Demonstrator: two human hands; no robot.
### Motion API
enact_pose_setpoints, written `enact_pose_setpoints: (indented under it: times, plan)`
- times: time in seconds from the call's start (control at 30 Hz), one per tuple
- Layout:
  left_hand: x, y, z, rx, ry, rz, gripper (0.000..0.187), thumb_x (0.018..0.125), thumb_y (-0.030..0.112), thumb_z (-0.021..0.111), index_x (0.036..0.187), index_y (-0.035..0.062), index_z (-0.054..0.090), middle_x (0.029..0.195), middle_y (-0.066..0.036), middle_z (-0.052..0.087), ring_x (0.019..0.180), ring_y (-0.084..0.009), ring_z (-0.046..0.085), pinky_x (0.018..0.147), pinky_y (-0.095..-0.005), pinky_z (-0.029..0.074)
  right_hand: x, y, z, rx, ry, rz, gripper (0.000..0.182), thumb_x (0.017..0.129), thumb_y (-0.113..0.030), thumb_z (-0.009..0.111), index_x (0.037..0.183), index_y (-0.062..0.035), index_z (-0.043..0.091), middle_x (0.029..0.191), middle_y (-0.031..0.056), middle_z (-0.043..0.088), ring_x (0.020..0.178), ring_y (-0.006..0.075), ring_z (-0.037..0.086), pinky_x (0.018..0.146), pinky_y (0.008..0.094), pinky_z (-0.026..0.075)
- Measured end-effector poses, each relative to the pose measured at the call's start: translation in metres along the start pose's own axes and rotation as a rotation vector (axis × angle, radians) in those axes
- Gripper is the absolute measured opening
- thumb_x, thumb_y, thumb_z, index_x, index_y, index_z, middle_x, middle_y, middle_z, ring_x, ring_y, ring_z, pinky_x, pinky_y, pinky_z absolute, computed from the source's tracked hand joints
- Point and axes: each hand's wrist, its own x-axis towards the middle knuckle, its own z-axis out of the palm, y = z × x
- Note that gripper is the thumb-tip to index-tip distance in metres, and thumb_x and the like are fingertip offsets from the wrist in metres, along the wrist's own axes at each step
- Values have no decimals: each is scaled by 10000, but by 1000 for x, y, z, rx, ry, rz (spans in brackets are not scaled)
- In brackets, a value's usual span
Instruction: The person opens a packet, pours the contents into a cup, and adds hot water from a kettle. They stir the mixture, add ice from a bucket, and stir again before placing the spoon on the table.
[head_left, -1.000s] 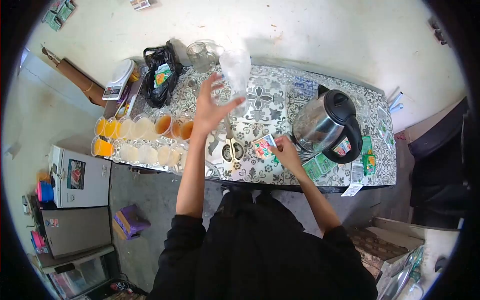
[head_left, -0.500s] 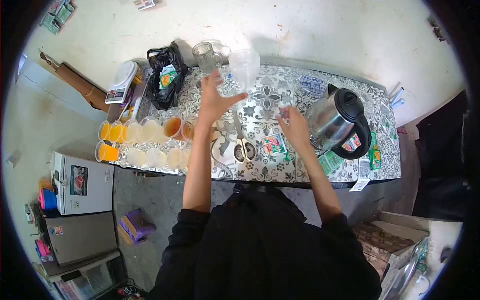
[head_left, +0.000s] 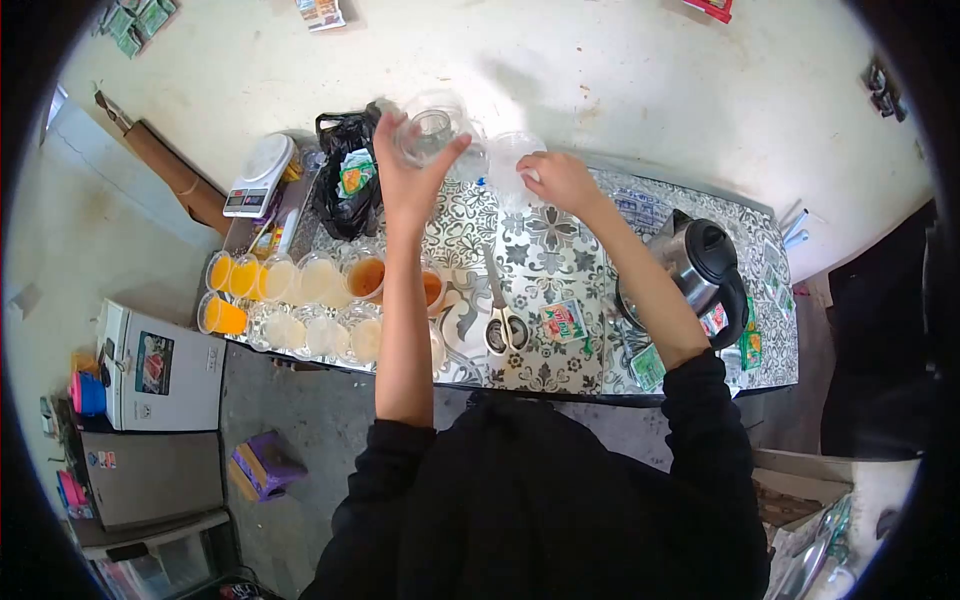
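Observation:
My left hand [head_left: 412,175] is curled around a clear plastic cup [head_left: 440,118] near the wall, its thumb and fingers on opposite sides. Behind that cup shows a glass mug [head_left: 433,128], partly covered. Closed fingers of my right hand [head_left: 558,180] pinch the side of a clear stack of plastic cups [head_left: 512,160] just to the right. Nearer my body lie scissors [head_left: 503,320] with pale handles and a printed sachet [head_left: 563,322]. Several filled cups stand left of my left forearm, among them an orange drink [head_left: 222,316] and a brown drink [head_left: 366,277].
An electric kettle [head_left: 690,270] stands beside my right forearm, with green sachets [head_left: 648,368] around it. At the back left are a black plastic bag [head_left: 345,205] and a kitchen scale [head_left: 258,178]. The patterned table [head_left: 545,375] meets the wall behind.
My left hand has taken hold of a clear cup and moved toward the wall. My right hand has reached forward from beside the kettle to the cup stack. The view has shifted slightly.

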Motion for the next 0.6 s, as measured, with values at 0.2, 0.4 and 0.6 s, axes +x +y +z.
enact_pose_setpoints:
  times: [0.2,0.4,0.6]
  plan:
    - [9,-42,6,419,-55,109,1135,540,284,890,1333,-135,194,1250,-253,362,1155,-320,429,945,-370,405,-11,13,9,197,211,55,143,769,-165,659,884,-84,632,869,89,613,738,286,621,680,379,501]
    - [-43,-94,42,266,-140,-47,1242,489,219,904,1355,-113,78,1258,-282,364,1168,-351,424,988,-388,366,-8,4,-76,342,385,222,186,792,-177,666,935,-62,636,888,106,607,703,257,631,669,346,497]
    - [-45,-147,81,211,-137,-122,1250,510,161,885,1377,-73,16,1308,-290,349,1209,-363,401,1022,-393,331,-3,-6,-101,324,376,-18,214,800,-138,668,970,-20,616,936,97,611,727,206,636,646,298,503]
